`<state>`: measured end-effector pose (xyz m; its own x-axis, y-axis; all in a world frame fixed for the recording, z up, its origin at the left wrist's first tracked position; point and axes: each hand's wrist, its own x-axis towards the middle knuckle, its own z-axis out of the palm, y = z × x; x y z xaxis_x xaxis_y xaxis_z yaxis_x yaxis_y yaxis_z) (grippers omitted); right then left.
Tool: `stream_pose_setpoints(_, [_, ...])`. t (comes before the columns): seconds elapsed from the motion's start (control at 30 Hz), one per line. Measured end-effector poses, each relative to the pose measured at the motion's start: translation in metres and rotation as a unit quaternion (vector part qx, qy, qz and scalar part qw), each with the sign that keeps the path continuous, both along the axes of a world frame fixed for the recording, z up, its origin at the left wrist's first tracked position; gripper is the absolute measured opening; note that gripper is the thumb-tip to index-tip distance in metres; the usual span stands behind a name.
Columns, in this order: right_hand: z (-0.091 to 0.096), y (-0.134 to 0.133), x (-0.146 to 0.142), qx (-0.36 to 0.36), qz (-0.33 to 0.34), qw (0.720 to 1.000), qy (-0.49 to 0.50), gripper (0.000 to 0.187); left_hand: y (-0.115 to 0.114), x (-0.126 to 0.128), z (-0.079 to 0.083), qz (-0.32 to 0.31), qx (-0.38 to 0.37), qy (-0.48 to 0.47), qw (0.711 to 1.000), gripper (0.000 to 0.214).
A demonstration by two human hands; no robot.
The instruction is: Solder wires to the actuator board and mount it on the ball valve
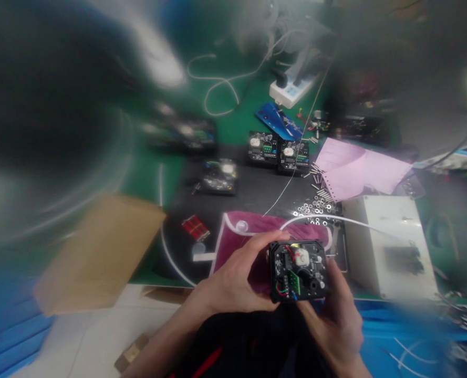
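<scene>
A square black housing with a circuit board [301, 270] is held up near the bench's front edge, its components facing me. My left hand [241, 281] grips its left side, thumb and fingers wrapped around the edges. On the opposite side my right hand [338, 310] clasps the right edge and underside. The board carries a white round part, a green connector and red wires. Behind and beneath it lies a purple cloth [233, 241] with white trim. Two similar board units [262, 148] sit side by side further back, and another board unit [218, 177] lies to their left.
Loose metal washers [315, 210] and standoffs are scattered right of centre, near a pink sheet [359, 168]. A white box [398, 226] stands at right. A power strip [290, 92] lies at the back, a brown cardboard piece [99, 252] at left. A white cable [328, 217] arches behind the held unit.
</scene>
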<state>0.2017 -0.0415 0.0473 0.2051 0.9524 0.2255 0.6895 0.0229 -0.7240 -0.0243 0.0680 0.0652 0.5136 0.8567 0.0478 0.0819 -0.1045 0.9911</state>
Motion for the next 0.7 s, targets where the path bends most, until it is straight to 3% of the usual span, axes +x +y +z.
stream_pose_setpoints(0.13, [0.007,0.011,0.000,0.016,0.028,0.999,0.023,0.081,0.007,-0.001,0.001,-0.018,0.031,0.012,0.999,0.109])
stream_pose_setpoints(0.3, [0.010,0.017,0.004,0.031,0.061,0.998,0.006,0.080,0.007,0.004,0.017,-0.035,0.086,0.097,0.991,0.100])
stream_pose_setpoints(0.53, [-0.010,0.018,0.014,0.023,0.085,0.996,0.028,0.090,0.008,0.009,0.037,-0.066,0.122,0.246,0.959,0.103])
stream_pose_setpoints(0.6, [-0.017,0.025,0.019,0.007,0.115,0.993,0.018,0.094,0.009,0.009,0.043,-0.071,0.147,0.276,0.947,0.100])
stream_pose_setpoints(0.7, [-0.023,0.041,0.026,-0.026,0.215,0.975,-0.044,0.089,0.008,0.013,0.051,-0.081,0.196,0.313,0.926,0.092])
